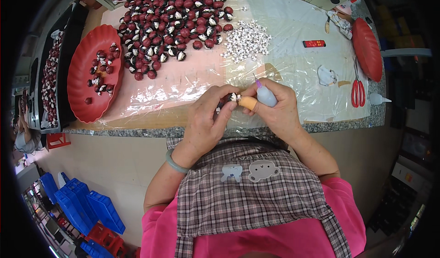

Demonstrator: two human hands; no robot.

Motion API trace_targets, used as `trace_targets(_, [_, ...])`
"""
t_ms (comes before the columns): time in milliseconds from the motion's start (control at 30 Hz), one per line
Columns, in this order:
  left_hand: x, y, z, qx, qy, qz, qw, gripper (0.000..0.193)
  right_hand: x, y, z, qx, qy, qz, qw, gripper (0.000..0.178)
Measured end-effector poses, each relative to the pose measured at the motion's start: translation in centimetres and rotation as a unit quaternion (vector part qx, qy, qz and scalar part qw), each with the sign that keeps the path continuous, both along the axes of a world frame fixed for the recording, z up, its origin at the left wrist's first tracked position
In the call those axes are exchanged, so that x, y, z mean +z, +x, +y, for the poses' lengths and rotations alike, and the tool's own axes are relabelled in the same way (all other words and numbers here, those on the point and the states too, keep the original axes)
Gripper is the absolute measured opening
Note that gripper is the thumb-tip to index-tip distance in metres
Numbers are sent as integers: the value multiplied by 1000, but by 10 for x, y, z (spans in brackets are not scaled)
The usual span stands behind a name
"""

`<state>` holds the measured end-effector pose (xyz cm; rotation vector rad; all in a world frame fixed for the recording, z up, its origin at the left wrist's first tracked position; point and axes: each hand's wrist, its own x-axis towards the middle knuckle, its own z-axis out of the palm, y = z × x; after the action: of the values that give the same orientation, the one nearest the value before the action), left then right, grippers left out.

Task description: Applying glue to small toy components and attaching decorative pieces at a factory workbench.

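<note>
Close to the table's front edge, my left hand (205,116) is closed around a small dark red, black and white figure (233,97), mostly hidden by the fingers. My right hand (282,111) grips a small translucent squeeze bottle (266,96) whose thin purple-based needle tip points up and away. A yellowish finger cover (248,103) is on a digit of that hand, which meets the figure at its white part. Beyond both hands lie a heap of small white pieces (247,40) and a large pile of dark red, black and white balls (183,28).
A red scalloped dish (75,83) with several figures stands at the left, beside a black tray (62,81). To the right lie red-handled scissors (357,93), another squeeze bottle (378,99), a red-black box (314,43) and a second red dish (366,51). Clear plastic sheeting (178,88) covers the table.
</note>
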<state>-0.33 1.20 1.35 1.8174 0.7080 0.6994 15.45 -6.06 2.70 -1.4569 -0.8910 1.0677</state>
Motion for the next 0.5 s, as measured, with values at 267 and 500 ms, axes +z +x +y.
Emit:
trace_targets(267, [2, -5, -2, -12, 119, -9, 993, 26, 0, -8, -2, 17, -13, 37, 999, 7])
trace_targets(500, [8, -19, 14, 28, 71, 6, 997, 22, 5, -6, 9, 33, -35, 92, 995, 10])
